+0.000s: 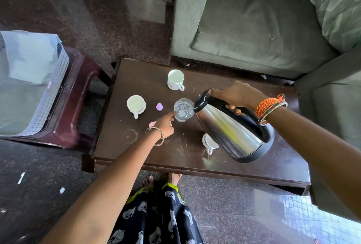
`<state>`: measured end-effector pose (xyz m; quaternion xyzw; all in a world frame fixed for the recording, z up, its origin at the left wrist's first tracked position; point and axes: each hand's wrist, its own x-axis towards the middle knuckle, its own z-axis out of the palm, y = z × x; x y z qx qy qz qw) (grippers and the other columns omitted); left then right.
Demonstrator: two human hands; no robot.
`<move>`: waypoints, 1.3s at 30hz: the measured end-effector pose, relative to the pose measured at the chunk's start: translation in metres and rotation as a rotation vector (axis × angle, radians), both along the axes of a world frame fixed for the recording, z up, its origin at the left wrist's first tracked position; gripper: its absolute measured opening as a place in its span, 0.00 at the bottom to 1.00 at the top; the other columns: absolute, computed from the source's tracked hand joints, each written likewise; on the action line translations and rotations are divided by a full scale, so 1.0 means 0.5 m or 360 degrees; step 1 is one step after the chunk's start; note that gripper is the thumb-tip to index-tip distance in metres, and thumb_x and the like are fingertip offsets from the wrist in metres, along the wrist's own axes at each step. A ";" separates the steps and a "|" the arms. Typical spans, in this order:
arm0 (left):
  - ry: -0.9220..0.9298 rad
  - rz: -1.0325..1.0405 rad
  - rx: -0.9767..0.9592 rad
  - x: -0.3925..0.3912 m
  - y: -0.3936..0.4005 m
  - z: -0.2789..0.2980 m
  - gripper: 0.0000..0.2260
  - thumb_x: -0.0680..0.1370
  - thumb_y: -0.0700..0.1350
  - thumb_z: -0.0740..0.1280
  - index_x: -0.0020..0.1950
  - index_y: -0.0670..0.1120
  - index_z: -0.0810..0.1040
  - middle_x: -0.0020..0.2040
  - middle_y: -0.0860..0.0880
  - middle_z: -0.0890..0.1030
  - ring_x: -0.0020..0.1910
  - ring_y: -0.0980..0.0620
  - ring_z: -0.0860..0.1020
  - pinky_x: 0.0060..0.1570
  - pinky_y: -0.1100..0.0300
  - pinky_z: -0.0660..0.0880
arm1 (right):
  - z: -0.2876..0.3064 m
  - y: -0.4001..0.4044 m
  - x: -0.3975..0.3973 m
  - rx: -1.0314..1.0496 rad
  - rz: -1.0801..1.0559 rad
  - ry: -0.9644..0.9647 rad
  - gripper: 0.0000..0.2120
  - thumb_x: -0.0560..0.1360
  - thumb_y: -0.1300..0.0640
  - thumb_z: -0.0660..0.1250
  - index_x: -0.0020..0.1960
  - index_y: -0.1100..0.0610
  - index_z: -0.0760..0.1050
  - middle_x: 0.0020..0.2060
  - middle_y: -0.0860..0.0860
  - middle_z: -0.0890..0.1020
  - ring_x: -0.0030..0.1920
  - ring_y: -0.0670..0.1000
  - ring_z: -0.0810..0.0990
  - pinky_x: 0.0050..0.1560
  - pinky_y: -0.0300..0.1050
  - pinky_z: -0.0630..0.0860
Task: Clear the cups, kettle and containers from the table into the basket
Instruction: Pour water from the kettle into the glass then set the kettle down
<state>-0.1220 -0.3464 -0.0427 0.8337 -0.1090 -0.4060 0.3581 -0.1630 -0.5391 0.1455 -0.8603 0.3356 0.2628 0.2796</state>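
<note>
My right hand [233, 95] grips the black handle of a steel kettle [232, 130], lifted and tilted over the dark wooden table [148, 150]. A clear glass [184, 109] stands by the kettle's spout. My left hand [165, 123] touches the glass's near side with a stretched finger; it partly hides a pink thing [151, 124]. One white cup [175, 79] stands at the far side, another white cup [136, 105] to the left, and a third white cup [210, 143] is partly hidden behind the kettle. A small purple container [159, 106] sits between cup and glass.
A white perforated basket [48, 95] lined with plastic rests on a maroon stool [76, 107] left of the table. A grey sofa [254, 28] stands behind the table, and its arm [332, 91] stands to the right. My bare feet [162, 180] are at the table's near edge.
</note>
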 end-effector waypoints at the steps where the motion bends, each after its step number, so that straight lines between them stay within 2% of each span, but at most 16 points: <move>1: -0.0021 0.0060 -0.0014 -0.001 -0.001 0.002 0.28 0.73 0.31 0.55 0.71 0.50 0.66 0.66 0.46 0.74 0.62 0.48 0.74 0.51 0.69 0.68 | 0.003 0.000 -0.002 0.0013 -0.0009 -0.0006 0.27 0.72 0.37 0.63 0.28 0.59 0.73 0.19 0.51 0.73 0.19 0.51 0.71 0.27 0.39 0.71; 3: -0.0057 0.0199 -0.0086 -0.008 0.000 0.009 0.27 0.72 0.30 0.54 0.69 0.48 0.68 0.65 0.46 0.75 0.57 0.50 0.75 0.42 0.77 0.68 | 0.012 -0.002 -0.007 0.0059 -0.0027 -0.0018 0.27 0.72 0.37 0.63 0.28 0.59 0.72 0.18 0.51 0.73 0.18 0.51 0.70 0.26 0.39 0.70; 6: -0.0033 0.0341 -0.0208 -0.027 0.003 0.026 0.26 0.72 0.28 0.54 0.67 0.44 0.71 0.64 0.46 0.76 0.62 0.50 0.74 0.50 0.70 0.68 | 0.030 -0.008 -0.019 0.0120 -0.0082 -0.0067 0.27 0.72 0.38 0.63 0.29 0.60 0.72 0.18 0.51 0.71 0.18 0.50 0.68 0.24 0.38 0.68; 8: 0.0058 0.0445 -0.0310 -0.030 0.000 0.033 0.24 0.72 0.27 0.52 0.65 0.41 0.72 0.62 0.44 0.77 0.63 0.50 0.73 0.47 0.74 0.69 | 0.037 -0.016 -0.030 0.0112 -0.0135 -0.0104 0.27 0.72 0.37 0.62 0.29 0.60 0.72 0.18 0.51 0.71 0.18 0.50 0.68 0.23 0.38 0.67; 10: 0.0198 0.0528 -0.0427 -0.024 -0.009 0.046 0.23 0.73 0.27 0.51 0.62 0.41 0.73 0.60 0.43 0.77 0.56 0.51 0.76 0.35 0.75 0.71 | 0.038 -0.023 -0.042 0.0121 -0.0184 -0.0140 0.27 0.72 0.37 0.62 0.30 0.61 0.73 0.18 0.51 0.71 0.19 0.51 0.68 0.24 0.39 0.68; 12: 0.0346 0.0543 -0.0512 -0.014 -0.018 0.064 0.21 0.74 0.27 0.52 0.58 0.44 0.75 0.57 0.44 0.77 0.42 0.52 0.75 0.30 0.66 0.69 | 0.037 -0.027 -0.054 0.0137 -0.0231 -0.0184 0.28 0.72 0.37 0.62 0.30 0.61 0.72 0.18 0.51 0.71 0.19 0.51 0.69 0.25 0.40 0.68; 14: 0.0412 0.0506 -0.0537 -0.008 -0.025 0.082 0.20 0.75 0.29 0.53 0.57 0.46 0.76 0.56 0.48 0.77 0.42 0.52 0.73 0.37 0.61 0.70 | 0.033 -0.027 -0.063 0.0155 -0.0255 -0.0219 0.28 0.72 0.37 0.62 0.28 0.60 0.72 0.17 0.51 0.71 0.19 0.51 0.69 0.25 0.40 0.69; 17: 0.0443 0.0472 -0.0505 -0.003 -0.036 0.109 0.17 0.77 0.31 0.56 0.59 0.44 0.77 0.58 0.48 0.77 0.57 0.51 0.74 0.53 0.56 0.73 | 0.027 -0.028 -0.074 0.0189 -0.0291 -0.0258 0.28 0.72 0.37 0.63 0.27 0.60 0.71 0.17 0.51 0.71 0.19 0.52 0.68 0.25 0.41 0.68; 19: 0.0445 0.0541 -0.0506 0.002 -0.044 0.116 0.15 0.78 0.32 0.57 0.59 0.43 0.78 0.58 0.47 0.77 0.58 0.50 0.74 0.50 0.60 0.74 | 0.027 -0.034 -0.081 0.0231 -0.0327 -0.0296 0.28 0.72 0.37 0.63 0.28 0.61 0.71 0.19 0.53 0.71 0.19 0.53 0.68 0.25 0.41 0.68; 23: 0.0365 0.0799 -0.0546 0.016 -0.058 0.122 0.14 0.77 0.32 0.56 0.57 0.40 0.78 0.52 0.47 0.78 0.52 0.51 0.75 0.35 0.68 0.73 | 0.035 -0.049 -0.095 0.0376 -0.0355 -0.0382 0.28 0.73 0.38 0.63 0.30 0.62 0.71 0.20 0.54 0.69 0.20 0.53 0.66 0.25 0.42 0.66; 25: 0.0363 0.0775 -0.0575 0.022 -0.068 0.141 0.14 0.77 0.32 0.57 0.58 0.39 0.77 0.50 0.48 0.78 0.49 0.52 0.74 0.36 0.70 0.73 | 0.044 -0.052 -0.096 0.0438 -0.0378 -0.0406 0.28 0.72 0.37 0.64 0.30 0.62 0.71 0.19 0.53 0.68 0.20 0.53 0.65 0.24 0.42 0.65; 27: 0.0407 0.0690 -0.0611 0.030 -0.083 0.161 0.12 0.78 0.37 0.59 0.58 0.41 0.78 0.46 0.49 0.78 0.46 0.54 0.74 0.42 0.64 0.71 | 0.056 -0.052 -0.090 0.0506 -0.0401 -0.0447 0.28 0.72 0.37 0.64 0.30 0.62 0.70 0.18 0.53 0.67 0.19 0.52 0.64 0.24 0.42 0.64; 31: 0.0644 0.0918 -0.0792 0.055 -0.096 0.193 0.08 0.78 0.46 0.60 0.42 0.50 0.78 0.33 0.55 0.81 0.41 0.55 0.76 0.43 0.58 0.67 | 0.099 -0.057 -0.053 0.0699 -0.0476 -0.0556 0.26 0.72 0.38 0.65 0.29 0.60 0.70 0.17 0.52 0.65 0.20 0.51 0.63 0.24 0.40 0.63; 35: 0.0662 0.1087 -0.1099 0.092 -0.069 0.221 0.14 0.80 0.50 0.57 0.36 0.51 0.74 0.24 0.56 0.75 0.25 0.59 0.72 0.28 0.66 0.65 | 0.132 -0.039 0.006 0.0877 -0.0449 -0.0715 0.26 0.72 0.39 0.65 0.31 0.61 0.71 0.17 0.53 0.65 0.19 0.51 0.62 0.22 0.38 0.62; 37: 0.0548 0.1164 -0.1152 0.122 -0.044 0.238 0.13 0.79 0.53 0.58 0.40 0.50 0.78 0.30 0.55 0.80 0.30 0.60 0.76 0.30 0.66 0.70 | 0.134 -0.016 0.040 0.0948 -0.0363 -0.0789 0.26 0.73 0.40 0.65 0.32 0.62 0.71 0.18 0.53 0.66 0.19 0.50 0.62 0.21 0.37 0.61; 39: 0.0340 0.1220 -0.1145 0.159 -0.007 0.244 0.14 0.78 0.56 0.60 0.50 0.49 0.79 0.49 0.50 0.82 0.49 0.54 0.78 0.49 0.58 0.75 | 0.128 0.015 0.078 0.1009 -0.0259 -0.0884 0.25 0.74 0.42 0.65 0.32 0.62 0.70 0.18 0.53 0.66 0.18 0.51 0.62 0.20 0.37 0.61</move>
